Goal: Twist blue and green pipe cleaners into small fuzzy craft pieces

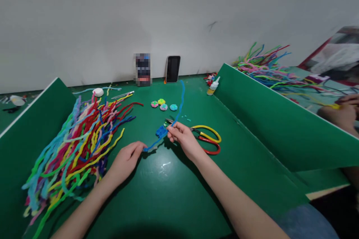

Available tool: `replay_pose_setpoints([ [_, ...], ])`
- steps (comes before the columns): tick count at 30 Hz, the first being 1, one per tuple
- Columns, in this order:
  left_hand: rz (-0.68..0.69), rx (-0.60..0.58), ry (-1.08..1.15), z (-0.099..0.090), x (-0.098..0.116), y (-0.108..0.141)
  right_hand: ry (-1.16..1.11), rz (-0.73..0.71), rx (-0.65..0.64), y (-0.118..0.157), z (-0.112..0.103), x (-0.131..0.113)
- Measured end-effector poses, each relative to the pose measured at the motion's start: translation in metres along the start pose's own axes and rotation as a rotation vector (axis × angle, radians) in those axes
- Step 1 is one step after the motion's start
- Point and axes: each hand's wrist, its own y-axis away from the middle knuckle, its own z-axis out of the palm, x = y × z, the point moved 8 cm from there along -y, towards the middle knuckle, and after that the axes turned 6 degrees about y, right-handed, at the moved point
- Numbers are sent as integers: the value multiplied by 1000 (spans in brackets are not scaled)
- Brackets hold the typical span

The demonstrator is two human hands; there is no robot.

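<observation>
A blue pipe cleaner (182, 101) runs between my two hands and sticks up past the right one. My left hand (130, 157) pinches its lower end. Higher along it, the fingers of my right hand (181, 136) are closed on the same pipe cleaner. Just left of my right fingertips is a folded blue piece (160, 132); whether it is joined to the strand I cannot tell. Scissors with one yellow and one red handle (209, 139) lie beyond my right hand, partly hidden by it. Several small coloured discs (163, 107) rest farther back.
Many coloured pipe cleaners (84, 138) are heaped at left, near tweezers (123, 95) and a white round item (98, 92). A phone (173, 69) leans on the wall. A glue bottle (213, 86) stands by the right green divider (275, 119). Beyond it, another person's hands (340, 114) show.
</observation>
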Motion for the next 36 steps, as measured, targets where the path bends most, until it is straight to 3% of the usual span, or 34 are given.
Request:
replay_pose_setpoints([
  [9, -32, -114, 80, 11, 1, 2, 91, -49, -24, 1, 4, -4],
  [18, -58, 68, 62, -1, -2, 2, 40, -69, -7, 2, 1, -5],
  [22, 27, 101, -25, 1, 3, 5, 60, -39, -138, 6, 13, -5],
  [26, 102, 96, -68, 7, 7, 8, 240, 19, -336, 18, 36, 1],
  [31, 131, 99, -48, 8, 6, 9, 236, 58, -349, 23, 47, 9],
  [36, 152, 46, -44, 10, 3, 7, 222, 16, -340, 21, 44, 8],
])
